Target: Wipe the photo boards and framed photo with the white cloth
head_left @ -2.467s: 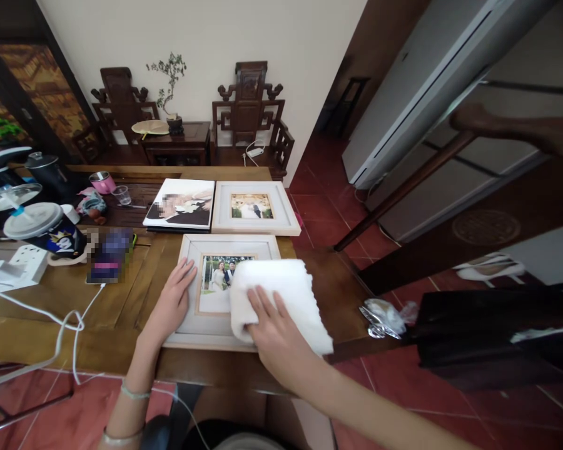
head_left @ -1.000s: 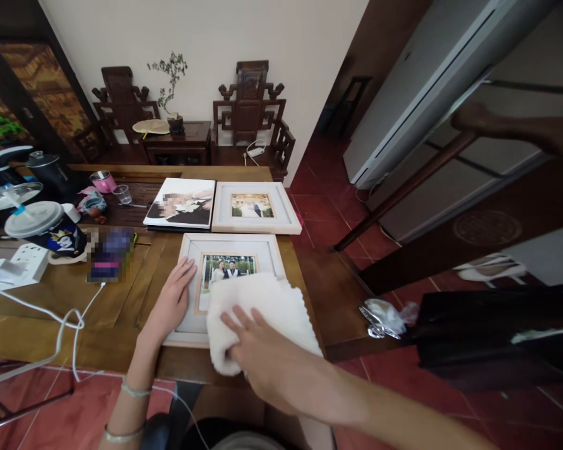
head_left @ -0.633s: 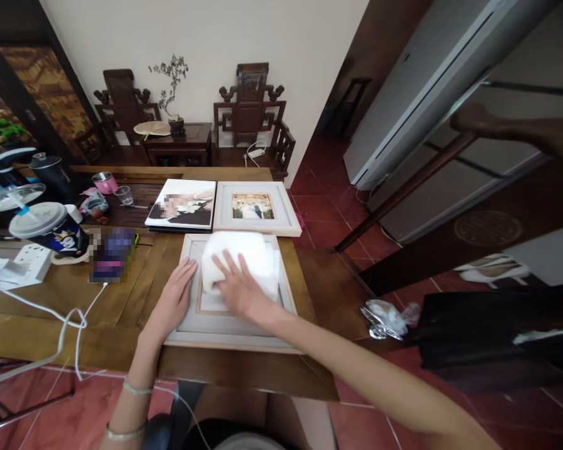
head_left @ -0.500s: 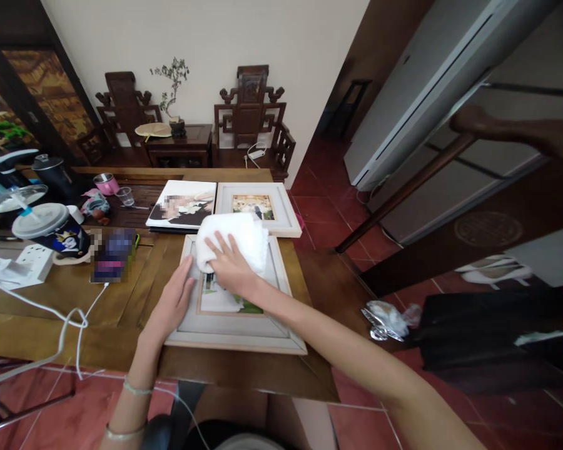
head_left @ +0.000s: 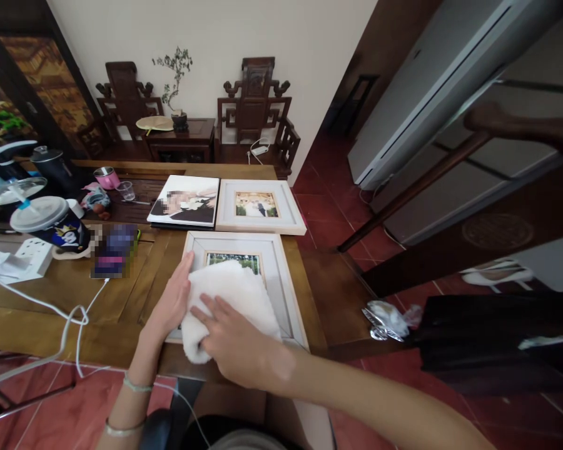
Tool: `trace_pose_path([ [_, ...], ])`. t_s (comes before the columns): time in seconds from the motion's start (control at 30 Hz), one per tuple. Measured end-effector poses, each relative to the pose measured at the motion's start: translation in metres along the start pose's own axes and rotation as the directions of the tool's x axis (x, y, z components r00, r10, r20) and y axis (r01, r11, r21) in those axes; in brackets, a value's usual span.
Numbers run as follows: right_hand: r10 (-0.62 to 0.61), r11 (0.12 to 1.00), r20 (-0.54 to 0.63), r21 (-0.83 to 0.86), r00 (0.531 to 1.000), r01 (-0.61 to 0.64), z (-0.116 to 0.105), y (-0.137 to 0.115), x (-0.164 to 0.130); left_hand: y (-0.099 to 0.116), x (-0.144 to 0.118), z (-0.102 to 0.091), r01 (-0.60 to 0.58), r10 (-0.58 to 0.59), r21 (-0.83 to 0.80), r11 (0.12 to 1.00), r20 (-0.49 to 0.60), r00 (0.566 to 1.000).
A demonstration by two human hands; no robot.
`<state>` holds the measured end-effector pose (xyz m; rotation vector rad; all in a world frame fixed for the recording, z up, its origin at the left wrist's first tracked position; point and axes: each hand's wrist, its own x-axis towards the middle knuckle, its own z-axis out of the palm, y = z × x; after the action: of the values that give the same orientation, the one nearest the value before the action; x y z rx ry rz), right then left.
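The right hand (head_left: 237,347) lies flat, fingers spread, pressing a white towel (head_left: 228,300) onto the near part of a white picture frame (head_left: 281,281). The left hand (head_left: 171,303) rests open on the frame's left edge, fingers together, gripping nothing. The frame lies flat at the near edge of a wooden table (head_left: 122,287). Beyond it lie a second framed photo (head_left: 260,206) and a photo print (head_left: 185,201). Left sit a lidded cup (head_left: 49,222) and white cables (head_left: 70,315). Carved chairs (head_left: 256,109) stand against the wall; the floor is red tile (head_left: 328,215).
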<state>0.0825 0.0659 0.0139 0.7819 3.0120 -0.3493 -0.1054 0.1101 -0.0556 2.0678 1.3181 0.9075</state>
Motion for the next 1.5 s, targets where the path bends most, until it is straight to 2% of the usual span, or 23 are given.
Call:
trace_pose_path([
  [0.2, 0.104, 0.994, -0.091, -0.007, 0.99, -0.105, 0.003, 0.006, 0.011, 0.006, 0.002, 0.002, 0.095, -0.096, -0.042, 0.995, -0.021, 0.995],
  [0.4, 0.129, 0.992, -0.096, 0.03, 0.987, -0.126, 0.006, -0.034, 0.014, 0.007, 0.005, 0.001, 0.202, -0.208, -0.098, 0.974, -0.054, 0.977],
  [0.5, 0.136, 0.991, -0.096, 0.021, 0.986, -0.135, 0.01, -0.049, 0.015, 0.009, 0.006, 0.0, 0.143, -0.145, -0.032, 0.989, -0.045, 0.988],
  [0.6, 0.166, 0.986, -0.103, 0.041, 0.981, -0.162, 0.011, -0.048, 0.007, 0.009, 0.006, 0.001, 0.065, -0.065, 0.026, 0.998, -0.035, 0.997],
  [0.7, 0.208, 0.975, -0.019, 0.077, 0.978, -0.206, 0.007, -0.039, -0.017, 0.006, 0.006, 0.004, 0.024, -0.02, 0.072, 0.997, -0.053, 0.998],
  [0.8, 0.292, 0.952, 0.089, 0.071, 0.952, -0.298, 0.0, -0.028, -0.049, 0.003, 0.006, 0.007, 0.005, 0.001, 0.096, 0.995, -0.067, 0.998],
  [0.9, 0.322, 0.943, 0.123, 0.049, 0.939, -0.33, -0.005, -0.025, -0.064, 0.002, 0.006, 0.009, 0.003, 0.004, 0.095, 0.995, -0.08, 0.997],
  [1.0, 0.268, 0.961, 0.097, 0.04, 0.958, -0.273, -0.002, -0.031, -0.048, 0.003, 0.006, 0.009, 0.031, -0.026, 0.057, 0.998, -0.081, 0.996],
  [1.1, 0.172, 0.983, -0.014, 0.061, 0.985, -0.171, 0.006, -0.04, -0.017, 0.002, 0.006, 0.008, 0.062, -0.06, 0.017, 0.998, -0.091, 0.994],
  [1.17, 0.133, 0.99, -0.075, 0.067, 0.988, -0.128, 0.009, -0.045, -0.001, 0.002, 0.006, 0.007, 0.051, -0.049, 0.018, 0.999, -0.095, 0.994],
  [1.23, 0.136, 0.988, -0.08, 0.086, 0.988, -0.129, 0.01, -0.046, 0.003, 0.001, 0.006, 0.006, 0.022, -0.018, 0.04, 0.999, -0.078, 0.997],
  [1.33, 0.195, 0.971, -0.008, 0.141, 0.981, -0.192, 0.008, -0.038, -0.018, 0.002, 0.006, 0.005, -0.005, 0.009, 0.096, 0.995, -0.041, 0.999],
  [1.5, 0.362, 0.921, 0.108, 0.108, 0.926, -0.373, 0.002, -0.016, -0.083, 0.005, 0.007, 0.004, -0.026, 0.03, 0.148, 0.989, -0.021, 0.999],
])
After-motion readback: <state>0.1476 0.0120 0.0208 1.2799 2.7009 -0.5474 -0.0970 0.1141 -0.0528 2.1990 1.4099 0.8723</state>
